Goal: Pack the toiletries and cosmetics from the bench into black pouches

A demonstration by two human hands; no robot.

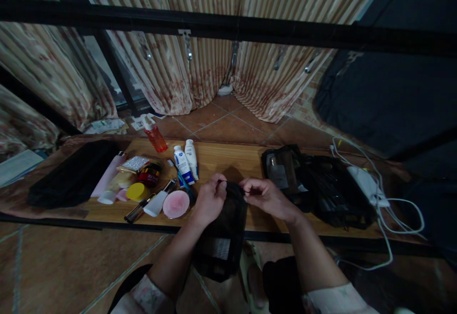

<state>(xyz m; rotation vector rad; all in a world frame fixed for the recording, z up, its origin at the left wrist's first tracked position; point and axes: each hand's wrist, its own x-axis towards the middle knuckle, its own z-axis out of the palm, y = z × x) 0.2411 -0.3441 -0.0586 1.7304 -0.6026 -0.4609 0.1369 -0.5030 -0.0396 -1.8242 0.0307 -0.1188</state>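
Observation:
Between my hands hangs a black, partly see-through pouch (223, 230) with a pale label inside its lower part; it spans the shelf's front edge. My left hand (210, 197) pinches its top left corner between thumb and fingers. At the top right corner, my right hand (266, 197) is closed on the pouch's edge. To the left of my left hand lie a round pink container (176, 204), a blue toothbrush (181, 177) and two white tubes, the nearer one (183, 164) with a blue end.
Left on the wooden shelf (221, 154) are a red pump bottle (156, 138), several jars and a black bag (76, 173). Open black mesh bags (332, 188) and a white power strip with cables (367, 185) lie right. A black bar (228, 26) with hooks crosses above.

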